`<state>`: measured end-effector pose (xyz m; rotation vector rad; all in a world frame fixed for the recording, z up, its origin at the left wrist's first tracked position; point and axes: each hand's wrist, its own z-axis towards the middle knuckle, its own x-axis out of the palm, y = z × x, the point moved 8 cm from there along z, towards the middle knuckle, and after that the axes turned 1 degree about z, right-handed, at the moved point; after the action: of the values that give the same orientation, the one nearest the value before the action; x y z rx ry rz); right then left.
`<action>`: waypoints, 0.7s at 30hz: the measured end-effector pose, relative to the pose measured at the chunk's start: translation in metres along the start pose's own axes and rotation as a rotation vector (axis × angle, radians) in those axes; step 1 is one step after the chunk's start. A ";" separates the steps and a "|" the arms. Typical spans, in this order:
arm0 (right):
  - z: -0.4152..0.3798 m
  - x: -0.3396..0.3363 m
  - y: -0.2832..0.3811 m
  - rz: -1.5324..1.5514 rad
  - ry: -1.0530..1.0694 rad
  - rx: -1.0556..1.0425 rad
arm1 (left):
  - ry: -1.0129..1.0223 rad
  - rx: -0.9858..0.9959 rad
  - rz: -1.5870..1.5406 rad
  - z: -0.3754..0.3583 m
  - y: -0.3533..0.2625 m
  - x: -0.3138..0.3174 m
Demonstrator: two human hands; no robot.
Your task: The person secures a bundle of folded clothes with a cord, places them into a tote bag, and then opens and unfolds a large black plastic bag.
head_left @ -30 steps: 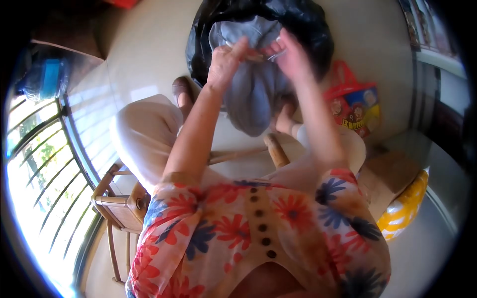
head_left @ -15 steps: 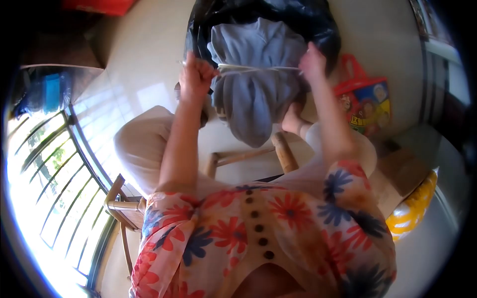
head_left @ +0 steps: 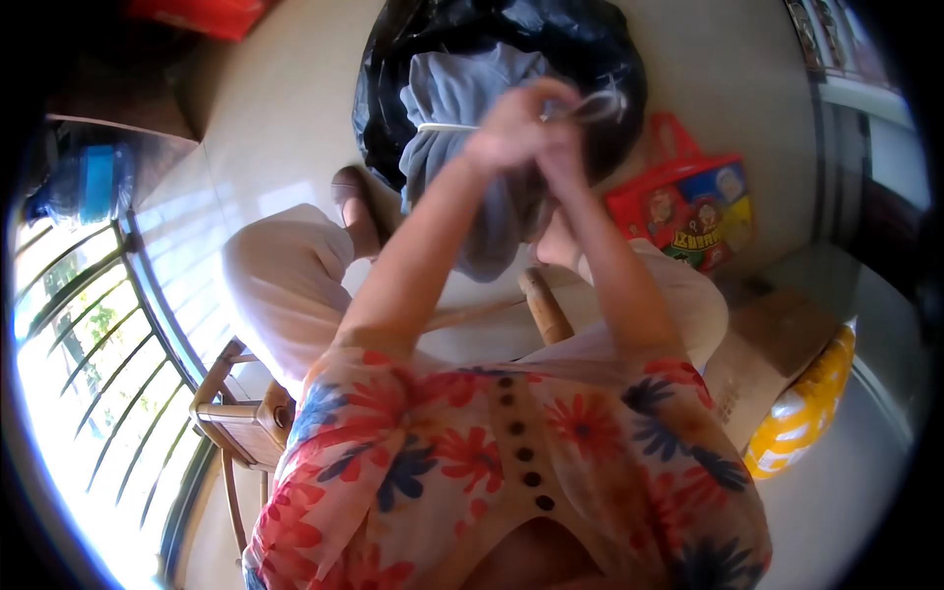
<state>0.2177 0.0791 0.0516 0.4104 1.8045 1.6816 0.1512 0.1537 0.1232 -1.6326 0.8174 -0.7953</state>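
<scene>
Left hand (head_left: 506, 133), right hand (head_left: 562, 147) together, pinching string (head_left: 444, 127) on grey bundle (head_left: 462, 187); black bag (head_left: 511, 39) behind bundle; bare floor left.

Home, living area: pale tiled floor (head_left: 285, 108), wooden chair (head_left: 241, 418) by a barred window (head_left: 79, 334), printed red shopping bag (head_left: 688, 211) and yellow cushion (head_left: 801, 413) on the floor.

Tying the grey bundle

My left hand (head_left: 506, 128) and right hand (head_left: 562, 147) meet, pinching a pale cord (head_left: 447, 127) against the grey cloth bundle (head_left: 462, 147); black bag (head_left: 472, 39) behind it.
</scene>
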 end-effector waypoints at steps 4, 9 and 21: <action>0.004 0.006 -0.028 0.035 0.086 0.410 | -0.081 -0.149 0.455 -0.003 0.074 -0.037; 0.011 0.009 -0.009 -0.054 0.166 0.279 | -0.060 -0.077 0.848 0.013 0.083 -0.015; 0.048 -0.002 -0.043 -0.792 0.097 -0.073 | -0.099 -0.345 -0.466 -0.013 0.118 -0.017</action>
<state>0.2575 0.1092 0.0109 -0.3899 1.6446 1.1986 0.1184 0.1406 0.0086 -2.1992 0.5252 -0.9185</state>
